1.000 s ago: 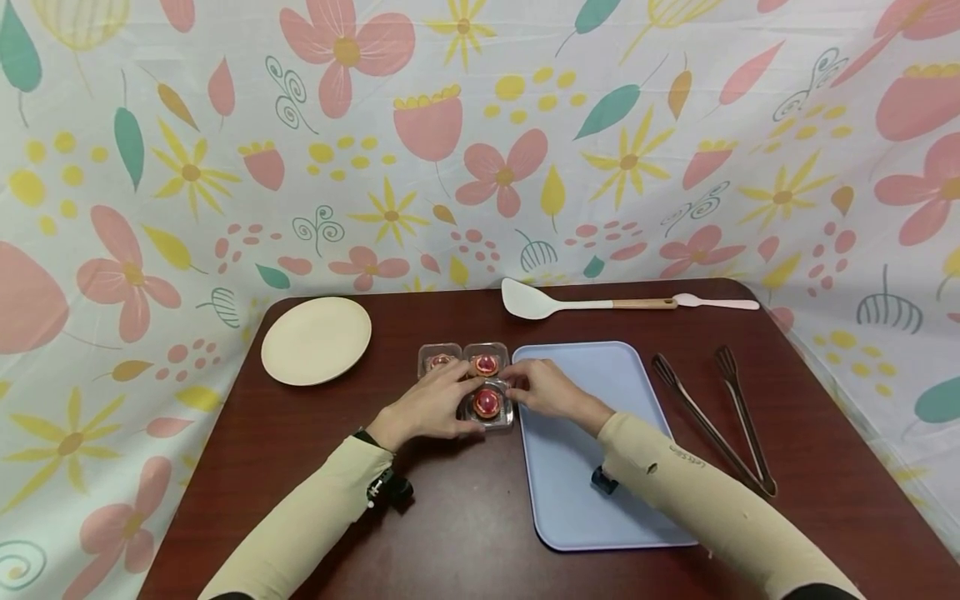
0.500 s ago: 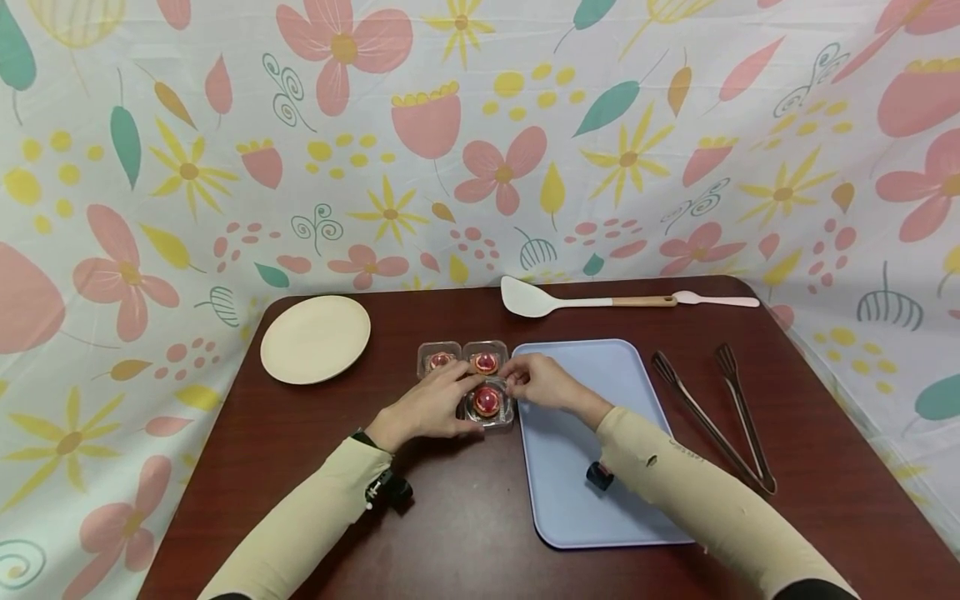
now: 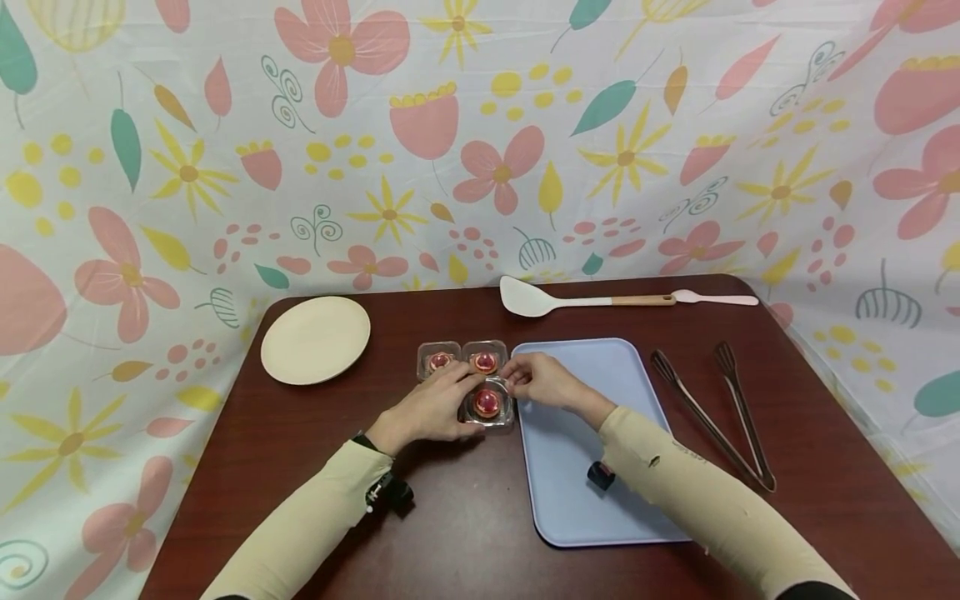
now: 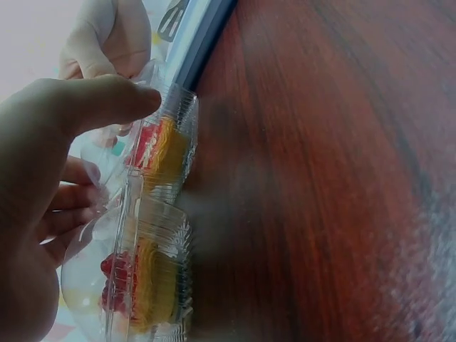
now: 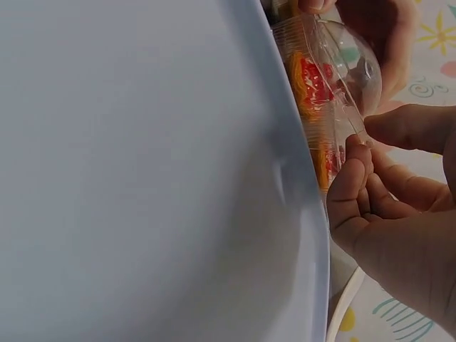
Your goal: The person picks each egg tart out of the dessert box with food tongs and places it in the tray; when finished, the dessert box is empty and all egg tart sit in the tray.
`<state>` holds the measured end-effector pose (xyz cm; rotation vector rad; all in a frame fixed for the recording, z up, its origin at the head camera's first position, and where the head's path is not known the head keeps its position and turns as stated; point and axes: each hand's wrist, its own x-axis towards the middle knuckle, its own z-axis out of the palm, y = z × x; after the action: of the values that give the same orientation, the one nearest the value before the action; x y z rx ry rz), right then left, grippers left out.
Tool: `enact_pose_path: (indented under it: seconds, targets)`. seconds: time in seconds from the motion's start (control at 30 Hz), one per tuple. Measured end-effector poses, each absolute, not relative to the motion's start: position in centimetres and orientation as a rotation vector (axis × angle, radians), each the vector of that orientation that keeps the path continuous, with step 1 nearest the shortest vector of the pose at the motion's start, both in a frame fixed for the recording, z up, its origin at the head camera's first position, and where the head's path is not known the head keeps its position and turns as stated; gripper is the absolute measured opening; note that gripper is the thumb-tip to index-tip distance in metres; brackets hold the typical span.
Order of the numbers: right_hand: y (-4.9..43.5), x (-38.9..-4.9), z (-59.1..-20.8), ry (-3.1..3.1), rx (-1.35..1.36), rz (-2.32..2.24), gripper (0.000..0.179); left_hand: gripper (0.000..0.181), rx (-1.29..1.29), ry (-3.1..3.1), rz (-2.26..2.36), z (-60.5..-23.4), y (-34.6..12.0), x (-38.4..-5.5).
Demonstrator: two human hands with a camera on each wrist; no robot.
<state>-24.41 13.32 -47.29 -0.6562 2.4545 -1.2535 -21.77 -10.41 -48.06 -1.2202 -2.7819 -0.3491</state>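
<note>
Several clear plastic tart boxes stand close together on the table, each with a red-topped tart inside. My left hand (image 3: 431, 407) reaches over the group and grips the front right tart box (image 3: 489, 423), thumb on its near side and fingers on its far side. Another tart box (image 4: 146, 285), under the left hand, shows in the left wrist view. My right hand (image 3: 546, 383) pinches the lid edge of that front right box at its far right corner, with thumb (image 5: 406, 128) and index finger. The domed lid (image 5: 362, 68) sits over the tart (image 3: 486, 403).
A light blue tray (image 3: 592, 500) lies right beside the boxes, under the right forearm. Tongs (image 3: 720, 425) lie spread to its right. A white spatula (image 3: 528, 298) and a small pink utensil (image 3: 720, 301) line the back edge. A cream plate (image 3: 317, 340) lies at the back left.
The right fingers have drawn together slightly at the box's corner and stay there. The left hand keeps its place, and the boxes have hardly moved.
</note>
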Motion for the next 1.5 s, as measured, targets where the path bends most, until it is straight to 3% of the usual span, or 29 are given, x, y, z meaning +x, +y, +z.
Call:
enact_pose_path:
  seconds: [0.5,0.8,0.97,1.13,1.5]
  targets:
    - [13.5,-24.2,-46.3,2.443,-0.606,-1.325,0.022,0.075,-1.249,-2.556,-0.398,-47.6,-10.8,-21.9]
    - [13.2,-22.9,-45.5,1.899,-0.291,-1.606,0.074,0.075,-1.276,-2.399,-0.425,-46.7,-11.0,-21.4]
    - [13.0,-22.4,-45.3,1.758,-0.206,-1.561,0.088,0.078,-1.276,-2.318,-0.409,-46.2,-11.0,-21.2]
    - [12.9,-22.1,-45.4,1.607,-0.214,-1.534,0.088,0.077,-1.290,-2.290,-0.400,-46.0,-11.0,-20.9]
    - [13.1,-21.4,-45.2,1.533,-0.296,-1.578,0.071,0.081,-1.308,-2.244,-0.508,-46.2,-11.2,-19.6]
